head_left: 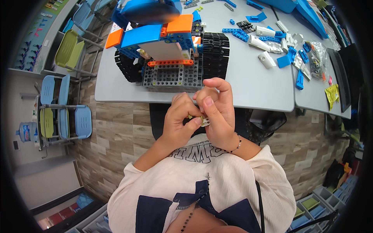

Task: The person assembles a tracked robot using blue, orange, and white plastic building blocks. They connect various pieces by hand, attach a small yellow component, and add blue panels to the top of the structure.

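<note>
My left hand (178, 118) is closed, its thumb and curled fingers pinching a small white building piece (205, 122) with yellow-green bits beside it. My right hand (219, 112) meets it in front of my chest, its lower fingers curled in around the same piece and its index finger raised. Fingers cover most of the piece, so its full shape is hidden. Just beyond both hands, at the table's near edge, stands a tracked model (167, 73) of grey, blue and orange building parts, with black treads on either side.
On the grey-white table (256, 91), loose blue and white parts (268, 42) lie scattered to the right. Farther right are a clear bag of parts (318, 60), a yellow packet (332, 95) and a blue bin (311, 15). Chairs (64, 112) stand at the left.
</note>
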`<act>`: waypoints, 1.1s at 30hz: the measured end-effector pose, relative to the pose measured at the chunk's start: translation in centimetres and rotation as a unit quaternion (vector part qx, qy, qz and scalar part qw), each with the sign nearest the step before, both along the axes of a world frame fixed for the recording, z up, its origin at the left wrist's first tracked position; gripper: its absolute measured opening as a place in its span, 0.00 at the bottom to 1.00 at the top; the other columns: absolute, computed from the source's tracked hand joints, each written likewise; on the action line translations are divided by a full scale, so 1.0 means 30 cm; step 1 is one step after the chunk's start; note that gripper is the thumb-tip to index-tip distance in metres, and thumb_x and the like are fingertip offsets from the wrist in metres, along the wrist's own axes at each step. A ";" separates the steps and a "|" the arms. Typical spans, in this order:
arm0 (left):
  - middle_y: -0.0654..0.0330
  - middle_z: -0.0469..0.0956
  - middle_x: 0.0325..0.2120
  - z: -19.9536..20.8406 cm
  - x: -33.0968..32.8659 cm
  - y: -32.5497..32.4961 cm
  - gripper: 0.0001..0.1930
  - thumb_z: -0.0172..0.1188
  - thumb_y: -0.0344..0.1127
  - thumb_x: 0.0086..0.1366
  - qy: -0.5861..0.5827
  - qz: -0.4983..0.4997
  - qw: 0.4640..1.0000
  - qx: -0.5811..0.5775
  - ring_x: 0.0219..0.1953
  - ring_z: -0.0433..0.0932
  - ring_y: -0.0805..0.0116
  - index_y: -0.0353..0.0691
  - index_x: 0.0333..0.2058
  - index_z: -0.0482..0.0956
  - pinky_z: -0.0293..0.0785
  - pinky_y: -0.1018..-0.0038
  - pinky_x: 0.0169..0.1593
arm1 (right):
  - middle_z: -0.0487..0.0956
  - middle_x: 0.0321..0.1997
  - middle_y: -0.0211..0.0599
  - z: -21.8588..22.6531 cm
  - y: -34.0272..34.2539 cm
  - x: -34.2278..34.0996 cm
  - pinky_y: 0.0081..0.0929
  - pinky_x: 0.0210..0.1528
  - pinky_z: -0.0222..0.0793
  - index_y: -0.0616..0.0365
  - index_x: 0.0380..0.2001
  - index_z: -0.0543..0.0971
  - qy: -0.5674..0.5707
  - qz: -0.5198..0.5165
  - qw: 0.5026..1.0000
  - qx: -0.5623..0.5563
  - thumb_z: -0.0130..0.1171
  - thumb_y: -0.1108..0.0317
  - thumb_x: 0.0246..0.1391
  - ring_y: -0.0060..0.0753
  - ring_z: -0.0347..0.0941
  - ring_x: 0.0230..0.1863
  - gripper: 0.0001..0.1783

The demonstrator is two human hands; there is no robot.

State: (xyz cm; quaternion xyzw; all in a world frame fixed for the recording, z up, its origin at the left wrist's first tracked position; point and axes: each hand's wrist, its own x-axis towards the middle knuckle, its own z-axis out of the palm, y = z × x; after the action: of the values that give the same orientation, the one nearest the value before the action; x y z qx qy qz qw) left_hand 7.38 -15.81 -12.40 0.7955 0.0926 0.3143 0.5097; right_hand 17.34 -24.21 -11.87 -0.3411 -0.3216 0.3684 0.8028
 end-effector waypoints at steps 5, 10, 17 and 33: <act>0.61 0.66 0.22 0.030 -0.012 0.018 0.05 0.56 0.32 0.50 0.004 -0.004 0.999 0.049 0.28 0.64 0.66 0.39 0.26 0.74 0.59 0.69 0.43 | 0.63 0.28 0.26 0.015 0.002 0.019 0.25 0.53 0.58 0.58 0.54 0.60 -0.024 -0.005 1.000 0.017 0.45 0.66 0.62 0.19 0.60 0.35 0.19; 0.59 0.70 0.25 0.053 -0.003 0.021 0.09 0.53 0.28 0.54 0.009 0.042 0.999 -0.002 0.29 0.66 0.70 0.34 0.34 0.78 0.64 0.75 0.38 | 0.63 0.29 0.27 0.005 0.024 0.078 0.23 0.49 0.58 0.59 0.54 0.60 -0.021 0.017 0.999 0.021 0.45 0.66 0.61 0.19 0.60 0.34 0.19; 0.58 0.77 0.32 0.044 -0.003 0.008 0.09 0.56 0.20 0.55 -0.027 0.045 0.988 -0.146 0.34 0.75 0.73 0.32 0.36 0.77 0.69 0.80 0.39 | 0.63 0.35 0.30 0.006 0.016 0.066 0.19 0.39 0.58 0.57 0.57 0.58 -0.046 -0.004 0.998 -0.032 0.44 0.66 0.61 0.18 0.57 0.29 0.22; 0.56 0.76 0.33 0.050 0.030 -0.023 0.05 0.60 0.22 0.56 -0.004 -0.069 0.985 -0.156 0.36 0.78 0.72 0.31 0.33 0.77 0.76 0.78 0.40 | 0.61 0.26 0.24 0.016 -0.012 0.132 0.12 0.29 0.51 0.61 0.58 0.55 -0.077 0.115 0.990 0.036 0.45 0.62 0.62 0.12 0.53 0.26 0.25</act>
State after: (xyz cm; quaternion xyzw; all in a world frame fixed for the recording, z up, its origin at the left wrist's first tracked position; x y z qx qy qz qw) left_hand 8.29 -16.49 -10.90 0.7098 0.0836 0.2630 0.6481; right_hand 21.29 -24.57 -11.38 -0.3002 -0.4324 0.4193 0.7396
